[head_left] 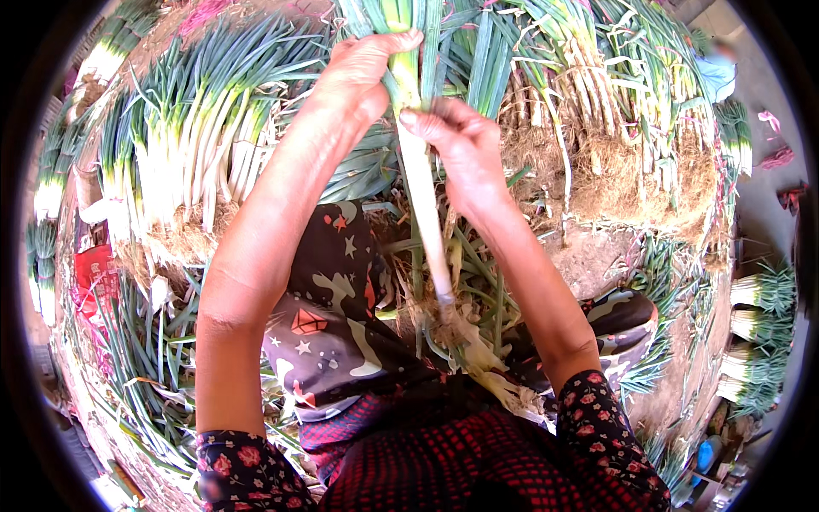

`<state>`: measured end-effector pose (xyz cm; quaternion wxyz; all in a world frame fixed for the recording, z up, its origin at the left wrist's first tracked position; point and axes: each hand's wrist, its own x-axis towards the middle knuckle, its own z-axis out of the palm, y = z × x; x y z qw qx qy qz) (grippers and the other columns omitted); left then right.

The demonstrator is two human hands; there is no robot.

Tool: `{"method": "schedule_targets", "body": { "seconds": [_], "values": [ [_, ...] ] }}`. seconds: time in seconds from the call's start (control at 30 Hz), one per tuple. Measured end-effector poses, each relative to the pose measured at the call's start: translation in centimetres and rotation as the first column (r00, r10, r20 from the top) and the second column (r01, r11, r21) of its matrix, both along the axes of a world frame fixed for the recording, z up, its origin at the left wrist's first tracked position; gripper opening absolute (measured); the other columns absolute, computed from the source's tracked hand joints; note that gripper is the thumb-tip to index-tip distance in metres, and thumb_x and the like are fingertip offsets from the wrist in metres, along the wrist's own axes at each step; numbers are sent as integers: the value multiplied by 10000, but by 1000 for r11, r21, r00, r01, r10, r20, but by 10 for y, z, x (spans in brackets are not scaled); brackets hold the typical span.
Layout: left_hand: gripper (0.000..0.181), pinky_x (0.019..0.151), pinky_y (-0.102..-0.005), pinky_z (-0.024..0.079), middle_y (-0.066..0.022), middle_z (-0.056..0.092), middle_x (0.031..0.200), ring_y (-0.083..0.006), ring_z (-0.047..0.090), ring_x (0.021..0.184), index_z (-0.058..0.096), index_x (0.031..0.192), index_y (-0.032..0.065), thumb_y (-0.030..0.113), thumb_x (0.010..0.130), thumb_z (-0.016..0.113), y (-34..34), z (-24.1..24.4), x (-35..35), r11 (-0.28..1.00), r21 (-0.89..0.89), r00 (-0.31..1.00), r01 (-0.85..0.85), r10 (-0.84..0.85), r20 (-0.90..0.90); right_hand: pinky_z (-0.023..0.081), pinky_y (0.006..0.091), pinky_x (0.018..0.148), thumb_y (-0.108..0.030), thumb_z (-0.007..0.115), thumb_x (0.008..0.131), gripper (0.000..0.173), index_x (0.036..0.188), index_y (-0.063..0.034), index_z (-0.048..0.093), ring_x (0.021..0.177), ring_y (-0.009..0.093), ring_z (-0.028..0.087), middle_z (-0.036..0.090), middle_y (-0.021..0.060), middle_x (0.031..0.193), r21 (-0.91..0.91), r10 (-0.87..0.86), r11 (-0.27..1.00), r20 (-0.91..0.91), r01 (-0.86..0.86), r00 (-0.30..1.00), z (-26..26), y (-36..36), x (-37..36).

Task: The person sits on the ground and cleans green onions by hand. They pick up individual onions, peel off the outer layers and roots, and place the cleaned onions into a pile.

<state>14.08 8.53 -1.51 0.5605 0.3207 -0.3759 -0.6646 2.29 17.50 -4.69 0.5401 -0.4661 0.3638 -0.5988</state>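
Observation:
A single long scallion stalk (419, 185) hangs in front of me, leaves up and roots down. Around its green upper part my left hand (365, 64) is closed, thumb along the leaves. My right hand (464, 134) pinches the stalk just below, where the white part meets the green; its fingertips are slightly blurred. The hairy roots (448, 323) hang over my lap among peeled outer leaves (489, 368). A pile of cleaner white-stemmed scallions (198, 134) lies to the left, and bundles of untrimmed scallions with brown roots (601, 153) lie to the right.
Loose green leaves (153, 358) cover the ground at left near a red printed bag (96, 278). Tied scallion bundles (758, 345) line the far right, with more at the far left. A person in light blue (716, 73) is at the upper right. Pink ties (777, 157) lie on the floor.

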Motion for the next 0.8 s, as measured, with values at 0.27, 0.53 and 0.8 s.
{"method": "schedule_targets", "body": {
  "seconds": [0.27,0.53,0.8],
  "values": [
    [203,419,-300,427,-100,544,664,-183,491,493,523,899,12,198,903,440,-44,-5,37,997,59,999,-45,44,4,397,243,474,-118,628,667,173,762,23,593,549,96,499,567,38,634,119,169,984,-443,-129,881,3,36,-24],
    [283,372,-250,375,-37,494,593,-144,460,450,474,856,105,362,936,386,-56,1,75,991,40,980,-131,136,-145,407,246,541,-161,648,673,266,823,49,586,608,84,486,546,24,635,715,286,695,-368,73,885,-98,209,-103],
    [380,392,-241,379,-12,406,561,-126,419,478,481,791,103,469,884,435,-55,4,64,977,109,896,185,-122,-427,462,270,680,-273,744,702,516,1062,37,542,765,161,572,614,108,858,259,152,963,-746,73,649,-74,176,-122]
  ]
}}
